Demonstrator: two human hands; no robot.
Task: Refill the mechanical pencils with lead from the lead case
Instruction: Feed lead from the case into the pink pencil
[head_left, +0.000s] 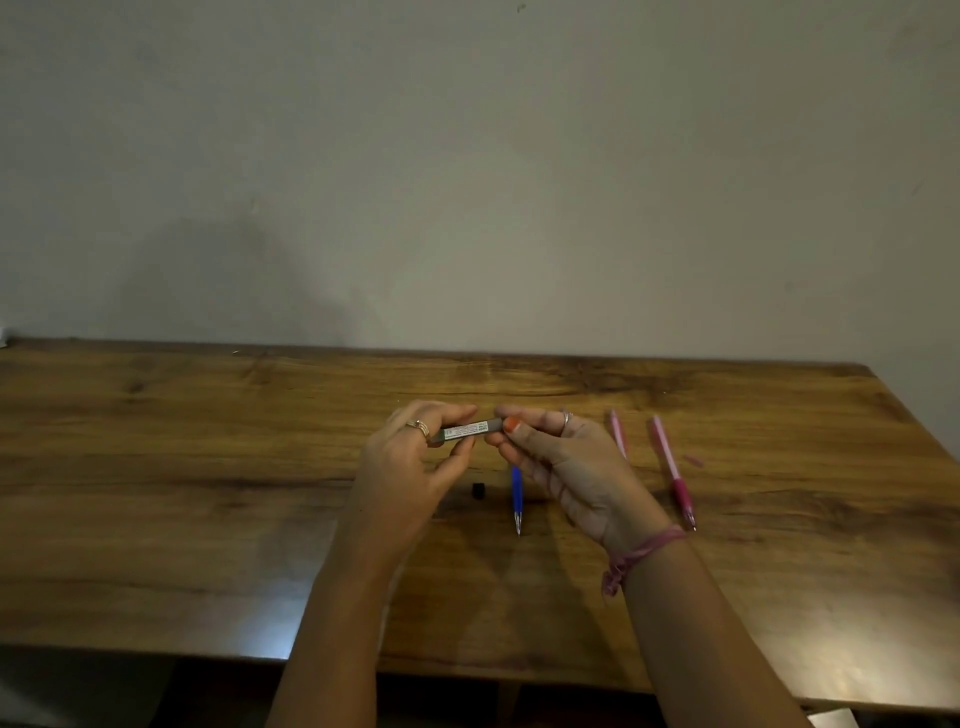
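Step in hand: opening or dispensing from the lead case (466, 431), judged from both hands meeting on it above the table (208, 467); no lead is visible.
Lead case: slim grey tube with a white printed label, held roughly level over the table's middle, clear of the wood.
Left hand (410, 457): fingers curled, thumb and forefinger pinching the case's left half; a ring shows on one finger.
Right hand (561, 462): thumb and fingertips closed on the case's right end, remaining fingers loosely spread; whether they are gripping a cap there cannot be told.
Blue pencil (516, 496): lies on the table beneath the hands, tip toward the person, partly hidden by the right hand.
Black piece (478, 489): small and dark, on the table just left of the blue pencil; possibly a removed cap, too small to confirm.
Pink pencils: one (617, 434) near the right hand, the other (672, 470) further right, both flat on the table.
Pink scrap (693, 461): small, beside the outer pink pencil.
Next move calls for: a steady case, a fine pinch on a thin brittle lead, and a pencil brought up with its back end open.
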